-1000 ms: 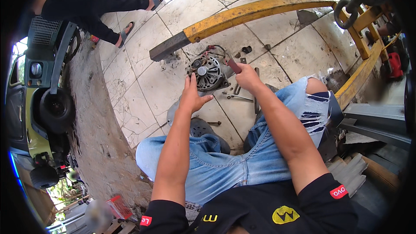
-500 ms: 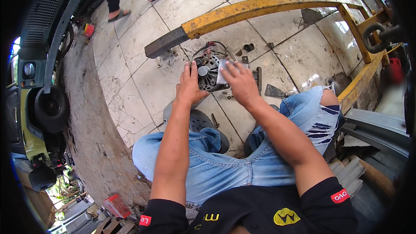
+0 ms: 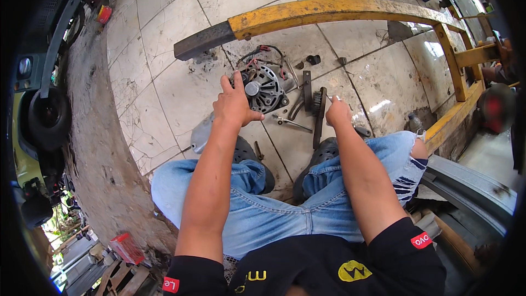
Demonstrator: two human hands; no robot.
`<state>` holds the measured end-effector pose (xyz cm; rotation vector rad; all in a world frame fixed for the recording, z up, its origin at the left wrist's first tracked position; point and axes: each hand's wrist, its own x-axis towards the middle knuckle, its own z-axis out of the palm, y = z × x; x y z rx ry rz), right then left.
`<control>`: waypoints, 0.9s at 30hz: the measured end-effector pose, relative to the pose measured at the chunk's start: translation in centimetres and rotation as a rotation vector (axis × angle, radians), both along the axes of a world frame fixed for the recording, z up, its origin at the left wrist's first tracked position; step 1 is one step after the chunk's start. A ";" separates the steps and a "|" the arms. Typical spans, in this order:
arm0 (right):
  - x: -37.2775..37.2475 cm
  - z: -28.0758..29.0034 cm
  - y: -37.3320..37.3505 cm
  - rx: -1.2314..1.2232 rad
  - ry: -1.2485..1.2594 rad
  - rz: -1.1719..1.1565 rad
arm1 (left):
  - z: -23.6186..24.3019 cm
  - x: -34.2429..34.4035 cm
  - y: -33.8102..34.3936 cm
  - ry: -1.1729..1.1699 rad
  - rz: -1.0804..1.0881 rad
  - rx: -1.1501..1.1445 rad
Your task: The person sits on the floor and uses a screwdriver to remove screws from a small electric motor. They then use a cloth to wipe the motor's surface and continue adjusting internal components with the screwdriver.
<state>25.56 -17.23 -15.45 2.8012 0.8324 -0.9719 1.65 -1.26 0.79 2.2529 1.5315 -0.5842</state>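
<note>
The alternator (image 3: 267, 89) sits on the tiled floor (image 3: 178, 93), the left hand (image 3: 231, 105) still spread wide against it. The right hand (image 3: 338, 113) has moved off beside the brush (image 3: 319, 119); I can't tell its grip.

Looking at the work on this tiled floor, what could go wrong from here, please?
The black and red looped wires at the far side of the round grey slotted metal alternator might snag if the left hand shifts it. The thin dark bolt-like piece beside the grey perforated shoe could get kicked away and lost.
</note>
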 end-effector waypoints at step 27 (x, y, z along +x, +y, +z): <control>-6.6 3.8 3.4 0.072 0.272 0.464 | -0.3 0.2 -0.9 -0.066 0.134 -0.038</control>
